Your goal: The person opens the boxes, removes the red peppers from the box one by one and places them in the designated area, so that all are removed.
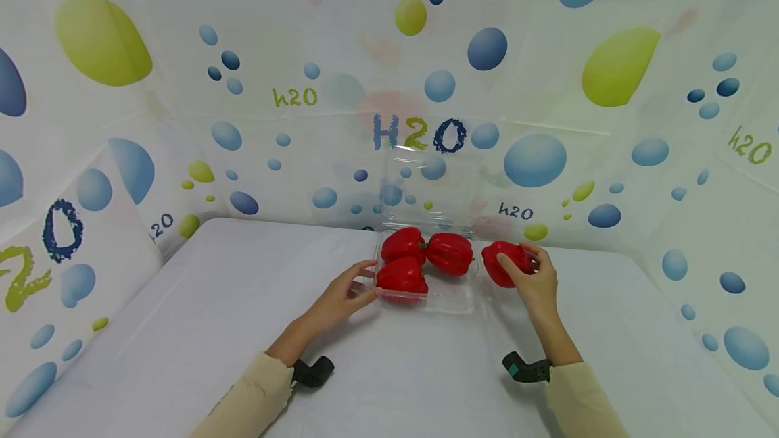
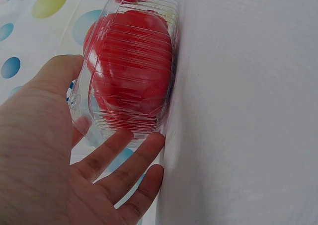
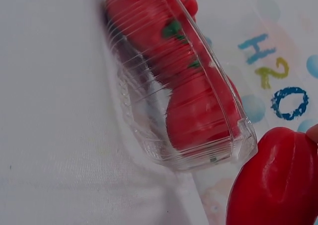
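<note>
In the head view, a clear plastic clamshell box (image 1: 450,299) stands at the table's far side with its lid (image 1: 450,188) raised. Inside it are three red bell peppers, one at back left (image 1: 402,245), one at front left (image 1: 402,276) and one at the right (image 1: 449,254). My left hand (image 1: 341,299) touches the box's left side, thumb near the front corner; the left wrist view shows its fingers (image 2: 141,173) fairly straight against the ribbed wall. My right hand (image 1: 538,279) grips a fourth red bell pepper (image 1: 502,263) just right of the box.
A white cloth covers the table (image 1: 243,303). Behind it hangs a curtain (image 1: 341,39) with blue and green spots and H2O lettering. Both wrists carry black camera mounts (image 1: 313,372).
</note>
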{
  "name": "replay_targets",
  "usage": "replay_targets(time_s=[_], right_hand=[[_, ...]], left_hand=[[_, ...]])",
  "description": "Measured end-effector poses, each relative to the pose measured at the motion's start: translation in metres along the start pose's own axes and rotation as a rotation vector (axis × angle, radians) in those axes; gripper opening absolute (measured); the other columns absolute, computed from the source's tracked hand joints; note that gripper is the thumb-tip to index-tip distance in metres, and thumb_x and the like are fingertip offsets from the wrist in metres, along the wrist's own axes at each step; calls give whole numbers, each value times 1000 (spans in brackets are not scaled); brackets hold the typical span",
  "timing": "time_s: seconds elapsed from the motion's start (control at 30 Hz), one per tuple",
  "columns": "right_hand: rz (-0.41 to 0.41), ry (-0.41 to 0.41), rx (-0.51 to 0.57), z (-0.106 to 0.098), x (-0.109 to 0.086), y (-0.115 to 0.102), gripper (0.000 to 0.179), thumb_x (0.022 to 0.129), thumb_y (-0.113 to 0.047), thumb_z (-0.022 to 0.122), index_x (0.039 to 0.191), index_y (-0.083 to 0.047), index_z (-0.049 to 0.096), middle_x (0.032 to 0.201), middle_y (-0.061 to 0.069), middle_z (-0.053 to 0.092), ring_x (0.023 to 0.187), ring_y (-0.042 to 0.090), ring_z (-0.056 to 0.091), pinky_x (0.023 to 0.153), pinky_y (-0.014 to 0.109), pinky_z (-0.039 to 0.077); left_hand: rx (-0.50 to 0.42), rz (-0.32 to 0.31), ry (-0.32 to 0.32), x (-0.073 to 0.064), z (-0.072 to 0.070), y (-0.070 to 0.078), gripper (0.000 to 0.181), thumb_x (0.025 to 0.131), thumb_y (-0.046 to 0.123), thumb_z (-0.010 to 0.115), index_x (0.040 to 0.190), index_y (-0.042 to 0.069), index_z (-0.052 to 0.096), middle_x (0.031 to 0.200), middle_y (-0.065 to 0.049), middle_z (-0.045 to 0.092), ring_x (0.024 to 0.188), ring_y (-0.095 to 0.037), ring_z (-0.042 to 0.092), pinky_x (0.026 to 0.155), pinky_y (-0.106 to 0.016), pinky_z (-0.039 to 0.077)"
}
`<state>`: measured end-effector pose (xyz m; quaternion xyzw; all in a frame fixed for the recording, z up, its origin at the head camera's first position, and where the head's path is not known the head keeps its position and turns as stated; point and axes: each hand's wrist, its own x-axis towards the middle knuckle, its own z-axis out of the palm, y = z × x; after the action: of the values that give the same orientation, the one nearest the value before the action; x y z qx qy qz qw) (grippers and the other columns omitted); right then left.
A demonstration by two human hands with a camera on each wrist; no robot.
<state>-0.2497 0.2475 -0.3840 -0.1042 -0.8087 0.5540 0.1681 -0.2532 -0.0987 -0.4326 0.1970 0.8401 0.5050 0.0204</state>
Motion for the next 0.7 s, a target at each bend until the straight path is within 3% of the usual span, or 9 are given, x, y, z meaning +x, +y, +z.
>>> replay_targets(time_s=[0.7], right_hand=[[11,0,-67,-4,4,11,64,90,-22,69,142,-2,37,145,23,38,134,40,33,102,55,43]], left_hand=[[-9,21,-21,-1,-1,-1,67,92,33,67,149,17,36,133,-9,53,110,-24,57,93,-39,52]])
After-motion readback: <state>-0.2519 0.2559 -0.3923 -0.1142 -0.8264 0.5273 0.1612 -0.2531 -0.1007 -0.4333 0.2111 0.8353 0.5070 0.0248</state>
